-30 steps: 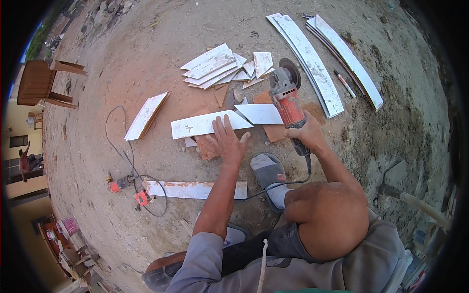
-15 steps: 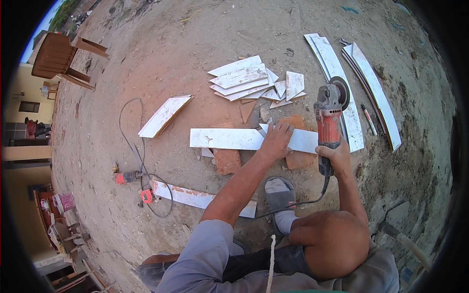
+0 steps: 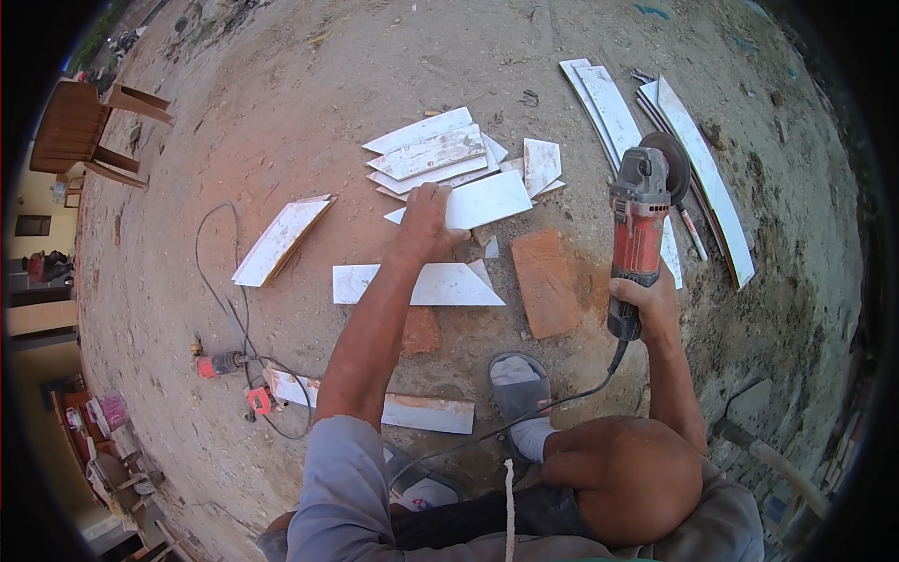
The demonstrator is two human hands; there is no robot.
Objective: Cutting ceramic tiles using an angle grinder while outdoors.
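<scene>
My left hand (image 3: 426,225) grips a white board piece (image 3: 492,195) on the pile of angled white offcuts (image 3: 421,150). My right hand (image 3: 646,304) is wrapped round the handle of a red and black angle grinder (image 3: 639,239), held upright with its disc at the top, over long white strips. A white piece with an angled end (image 3: 445,284) lies below my left hand, on a red brick (image 3: 420,332); another brick (image 3: 545,281) lies bare to its right.
Long white strips (image 3: 716,206) and a marker (image 3: 693,234) lie right. A red power tool (image 3: 220,365) with cord, and a stack of white pieces (image 3: 276,234), lie left. A brown chair (image 3: 70,131) and another person (image 3: 37,267) are far left; a shovel (image 3: 773,459) is lower right.
My left hand has carried a white piece from the right brick up onto the offcut pile, baring that brick. The grinder in my right hand has moved rightward.
</scene>
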